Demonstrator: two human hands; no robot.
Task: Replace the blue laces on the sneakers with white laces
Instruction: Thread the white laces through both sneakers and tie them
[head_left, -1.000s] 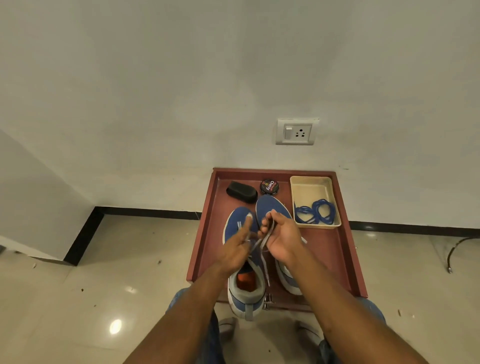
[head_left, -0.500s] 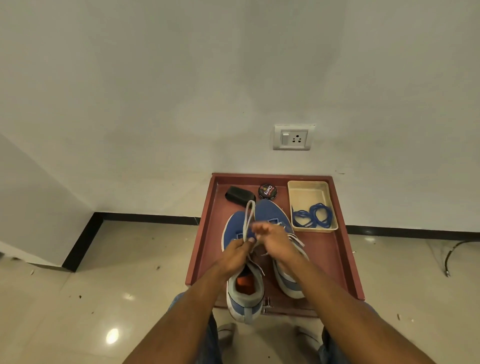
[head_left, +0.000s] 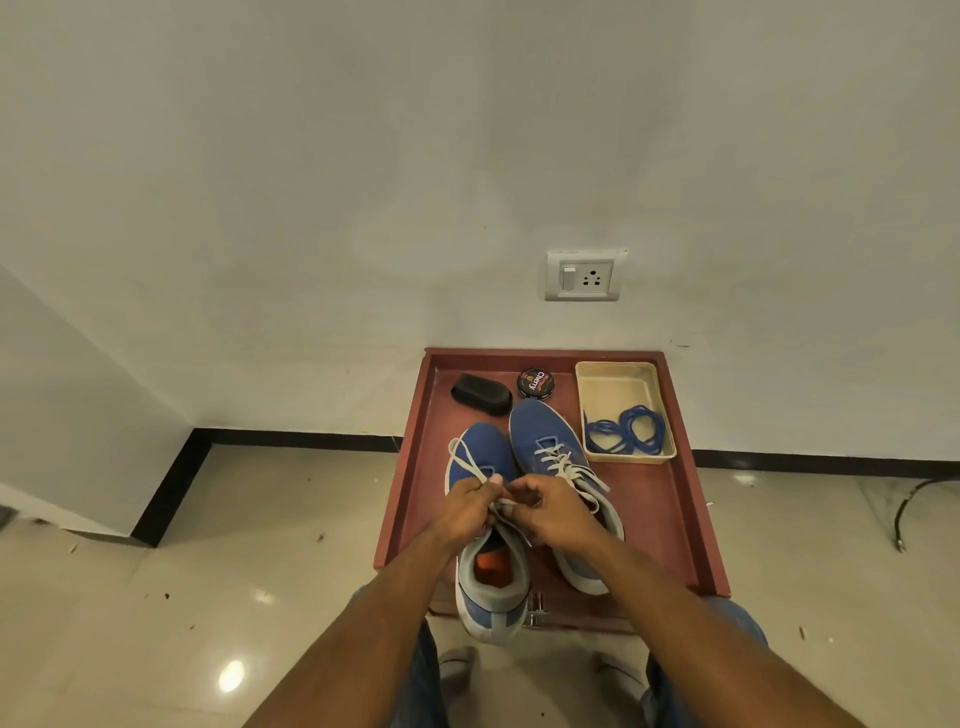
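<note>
Centrally, both hands met over the left sneaker (head_left: 485, 525) on the red tray (head_left: 670, 519). The left hand (head_left: 467, 506) had its fingers curled, pinching the white lace (head_left: 467, 460), whose loop ran out toward 11 o'clock across the toe. The right hand (head_left: 550, 512), fingers curled too, pinched the same lace at the tongue. At 1 o'clock the right sneaker (head_left: 545, 441) lay already laced in white. Farther toward 2 o'clock, the blue laces (head_left: 626, 428) sat coiled in a cream bin (head_left: 618, 384).
</note>
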